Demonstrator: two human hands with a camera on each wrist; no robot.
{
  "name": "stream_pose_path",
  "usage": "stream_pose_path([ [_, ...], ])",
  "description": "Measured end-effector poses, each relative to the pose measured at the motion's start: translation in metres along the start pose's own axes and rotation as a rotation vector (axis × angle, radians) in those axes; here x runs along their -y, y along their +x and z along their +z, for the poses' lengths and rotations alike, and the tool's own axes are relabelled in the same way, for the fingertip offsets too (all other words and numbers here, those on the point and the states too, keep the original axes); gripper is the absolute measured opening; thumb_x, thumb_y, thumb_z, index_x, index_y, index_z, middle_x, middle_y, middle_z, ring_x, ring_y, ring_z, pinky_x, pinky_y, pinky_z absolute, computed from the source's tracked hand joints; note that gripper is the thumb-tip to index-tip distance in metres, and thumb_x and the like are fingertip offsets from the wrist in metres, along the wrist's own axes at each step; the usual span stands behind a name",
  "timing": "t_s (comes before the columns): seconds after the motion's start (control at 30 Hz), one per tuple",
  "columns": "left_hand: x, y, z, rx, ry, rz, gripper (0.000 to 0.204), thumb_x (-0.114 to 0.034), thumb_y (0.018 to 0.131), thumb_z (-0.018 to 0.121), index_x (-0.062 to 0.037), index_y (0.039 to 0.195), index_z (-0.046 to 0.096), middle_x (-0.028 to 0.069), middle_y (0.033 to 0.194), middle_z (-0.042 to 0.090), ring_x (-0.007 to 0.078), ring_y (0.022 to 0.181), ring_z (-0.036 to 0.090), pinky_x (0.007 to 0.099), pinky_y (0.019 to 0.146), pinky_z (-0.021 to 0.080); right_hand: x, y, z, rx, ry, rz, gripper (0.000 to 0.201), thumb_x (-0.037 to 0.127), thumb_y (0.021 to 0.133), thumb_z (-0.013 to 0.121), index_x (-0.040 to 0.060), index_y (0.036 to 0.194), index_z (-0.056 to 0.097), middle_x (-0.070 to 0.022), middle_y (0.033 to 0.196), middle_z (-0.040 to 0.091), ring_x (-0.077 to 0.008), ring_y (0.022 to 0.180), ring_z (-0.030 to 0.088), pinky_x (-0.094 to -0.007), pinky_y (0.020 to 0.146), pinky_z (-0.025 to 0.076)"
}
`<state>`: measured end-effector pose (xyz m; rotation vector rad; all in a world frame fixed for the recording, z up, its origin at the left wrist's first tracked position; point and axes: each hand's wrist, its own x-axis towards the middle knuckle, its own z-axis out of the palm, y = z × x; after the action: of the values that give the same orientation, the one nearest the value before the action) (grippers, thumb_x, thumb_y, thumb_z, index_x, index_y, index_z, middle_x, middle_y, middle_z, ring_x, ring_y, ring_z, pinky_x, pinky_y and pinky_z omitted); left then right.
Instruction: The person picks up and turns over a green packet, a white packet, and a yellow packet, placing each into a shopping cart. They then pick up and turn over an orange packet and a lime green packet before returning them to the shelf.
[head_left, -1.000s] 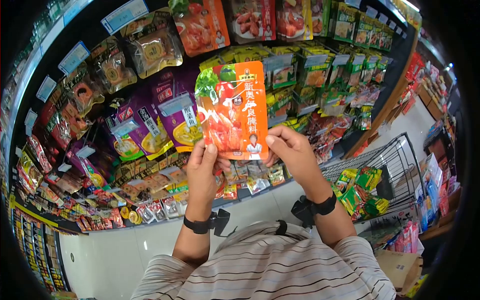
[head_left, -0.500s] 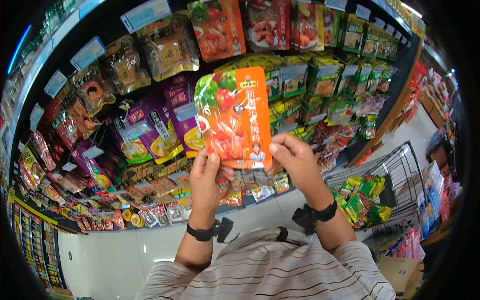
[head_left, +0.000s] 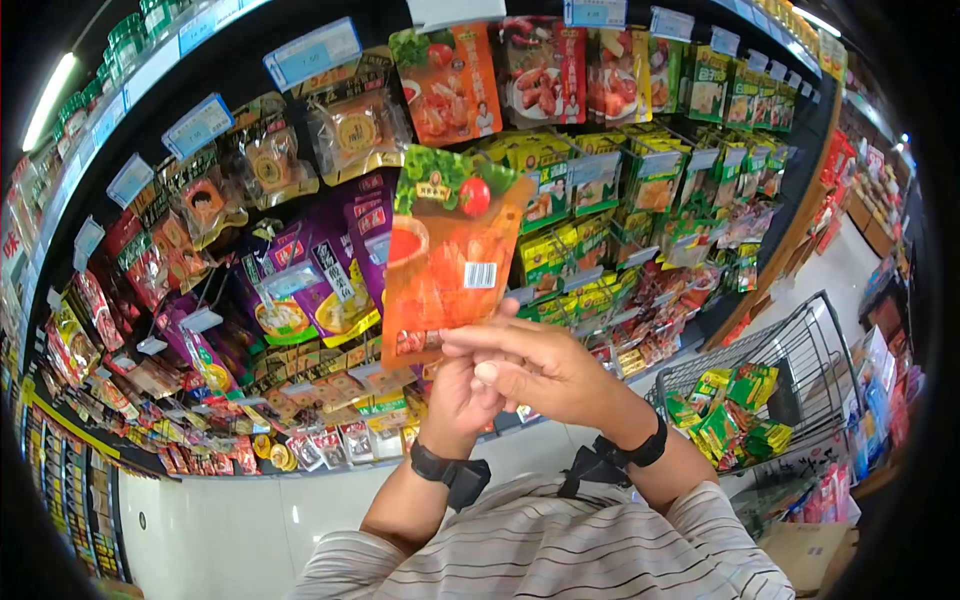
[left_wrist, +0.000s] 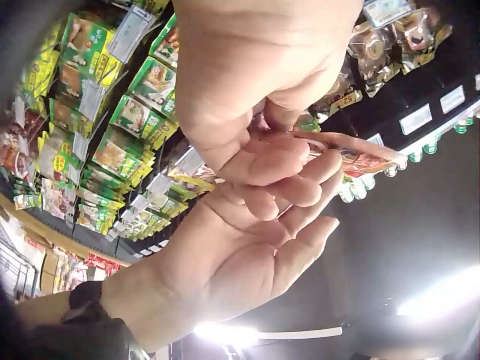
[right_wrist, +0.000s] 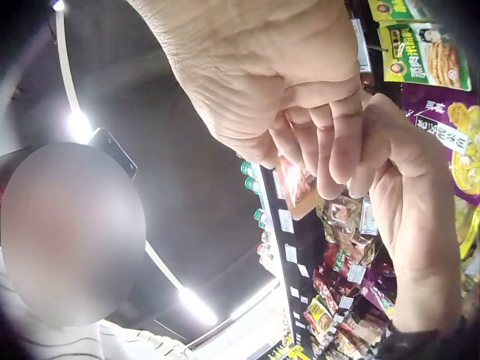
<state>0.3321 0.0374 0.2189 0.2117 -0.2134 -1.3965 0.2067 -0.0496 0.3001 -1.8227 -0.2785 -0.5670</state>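
An orange packet [head_left: 450,270] with a barcode panel is held up in front of the shelf, tilted, its barcode side facing the head view. My left hand [head_left: 462,402] grips its lower edge, partly hidden behind my right hand [head_left: 550,368]. The right hand's fingers lie nearly straight across the left fingers, by the packet's bottom corner. In the left wrist view the packet [left_wrist: 367,154] shows edge-on beyond the left hand [left_wrist: 259,75], with the right palm facing up below. The right wrist view shows only part of the packet [right_wrist: 296,187] behind the fingers.
Similar orange packets [head_left: 447,85] hang on the shelf above, beside vacuum-packed goods [head_left: 355,130]. Purple packets [head_left: 335,285] hang left, green and yellow ones [head_left: 655,185] right. A wire cart [head_left: 815,375] holding green packets [head_left: 735,415] stands at the right.
The packet has been turned from its front to its barcode side. The right hand has moved left from the packet's right edge, over the left hand. The shelf sits slightly lower in the view.
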Motion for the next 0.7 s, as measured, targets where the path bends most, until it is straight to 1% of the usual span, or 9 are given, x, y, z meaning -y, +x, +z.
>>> stream_pose_path([
  [0.07,-0.006,0.006,-0.017,0.219,-0.677,-0.297,0.027,-0.031,0.102,0.050,-0.0215,0.077,0.056,-0.0044,0.080,0.058,0.0133,0.079,0.056,0.0381,0.070,0.054,0.002,0.003,0.000,0.007,-0.070,0.000,0.040,0.010,0.097,0.057,0.0027,0.136,0.056,-0.0089,0.121,0.067,-0.0084,0.076,0.062,-0.0219,0.061,0.052],
  [0.1,-0.004,0.011,-0.041,0.257,-0.405,-0.124,0.023,-0.035,0.103,0.041,-0.0151,0.111,0.049,-0.0005,0.073,0.057,0.0152,0.068,0.057,0.0373,0.064,0.053,0.000,0.002,0.001,0.004,-0.080,0.003,0.040,0.009,0.097,0.058,0.0028,0.137,0.056,-0.0089,0.120,0.067,-0.0081,0.074,0.062,-0.0217,0.059,0.051],
  [0.13,-0.002,0.013,-0.045,0.251,-0.133,0.048,0.052,-0.039,0.105,0.033,-0.0088,0.146,0.042,0.0033,0.067,0.056,0.0170,0.056,0.057,0.0364,0.058,0.053,-0.002,0.001,0.002,0.001,-0.090,0.006,0.041,0.009,0.096,0.058,0.0029,0.137,0.056,-0.0089,0.120,0.067,-0.0078,0.072,0.061,-0.0215,0.058,0.051],
  [0.2,-0.007,0.009,-0.033,0.416,0.119,0.011,0.051,-0.039,0.105,0.033,-0.0084,0.143,0.044,0.0027,0.064,0.054,0.0168,0.055,0.056,0.0374,0.057,0.053,-0.004,0.000,0.003,-0.016,-0.076,0.016,0.041,0.009,0.096,0.059,0.0026,0.136,0.056,-0.0097,0.118,0.068,-0.0088,0.072,0.062,-0.0224,0.059,0.051],
  [0.33,-0.005,0.011,-0.052,0.380,0.083,0.034,0.055,-0.043,0.104,0.034,-0.0093,0.146,0.041,0.0037,0.061,0.053,0.0186,0.056,0.058,0.0410,0.059,0.054,0.007,0.001,0.005,-0.040,-0.056,0.137,0.039,0.011,0.092,0.058,0.0024,0.131,0.059,-0.0151,0.112,0.069,-0.0195,0.084,0.068,-0.0306,0.080,0.053],
  [0.43,-0.013,0.018,-0.065,0.452,0.145,0.001,0.058,-0.046,0.103,0.034,-0.0099,0.149,0.037,0.0036,0.060,0.053,0.0201,0.058,0.059,0.0428,0.060,0.054,0.011,0.001,0.004,-0.027,-0.027,0.182,0.040,0.010,0.092,0.058,0.0022,0.131,0.059,-0.0150,0.112,0.068,-0.0172,0.077,0.067,-0.0299,0.077,0.053],
  [0.53,-0.008,0.010,-0.050,0.313,0.010,0.045,0.053,-0.040,0.103,0.041,-0.0106,0.147,0.041,0.0064,0.100,0.055,0.0220,0.074,0.063,0.0405,0.062,0.057,-0.004,0.001,0.004,-0.024,-0.107,0.012,0.041,0.014,0.096,0.060,0.0026,0.136,0.057,-0.0090,0.117,0.069,-0.0074,0.064,0.059,-0.0215,0.055,0.050],
  [0.6,-0.004,0.003,-0.031,0.219,-0.078,0.072,0.050,-0.037,0.103,0.045,-0.0111,0.145,0.044,0.0084,0.126,0.056,0.0233,0.085,0.066,0.0389,0.064,0.058,-0.003,0.000,0.004,-0.020,-0.103,0.014,0.041,0.014,0.096,0.060,0.0027,0.135,0.057,-0.0089,0.117,0.069,-0.0074,0.065,0.059,-0.0216,0.055,0.050],
  [0.7,-0.003,0.001,-0.019,0.143,-0.110,0.110,0.048,-0.036,0.103,0.046,-0.0112,0.144,0.047,0.0098,0.135,0.059,0.0228,0.087,0.067,0.0383,0.062,0.058,-0.004,0.002,0.004,-0.021,-0.105,0.007,0.040,0.014,0.096,0.061,0.0030,0.135,0.058,-0.0086,0.117,0.069,-0.0075,0.066,0.060,-0.0219,0.055,0.050],
])
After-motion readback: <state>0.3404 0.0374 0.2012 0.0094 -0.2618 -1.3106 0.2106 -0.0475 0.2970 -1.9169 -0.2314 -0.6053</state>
